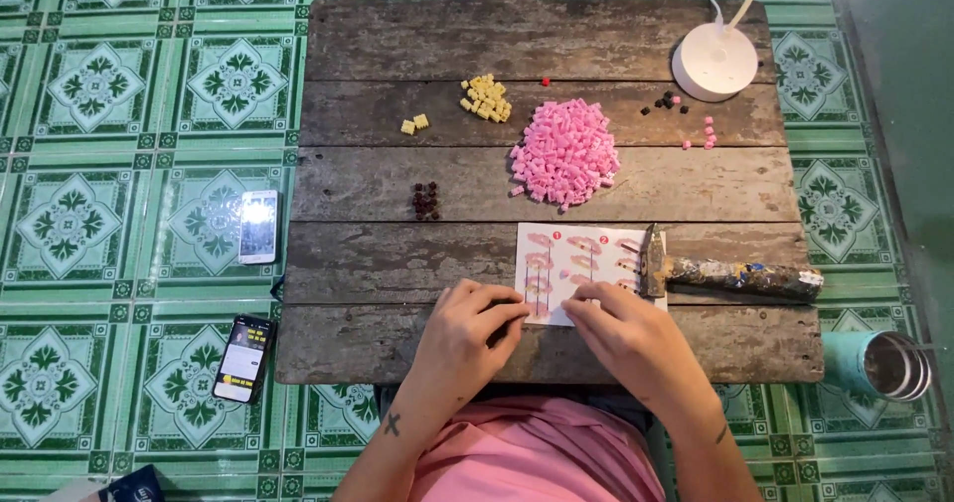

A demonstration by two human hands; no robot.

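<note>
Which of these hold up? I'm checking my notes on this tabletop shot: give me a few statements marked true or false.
1. Both hands, the left hand and the right hand, rest at the instruction sheet. True.
2. The hammer lies on the floor. False: it lies on the wooden table, its head on the sheet's right edge.
3. The pink bricks form the biggest pile. True.
4. The yellow bricks sit nearer the person than the sheet. False: they lie farther away.
5. Two phones lie on the tiled floor. True.
</note>
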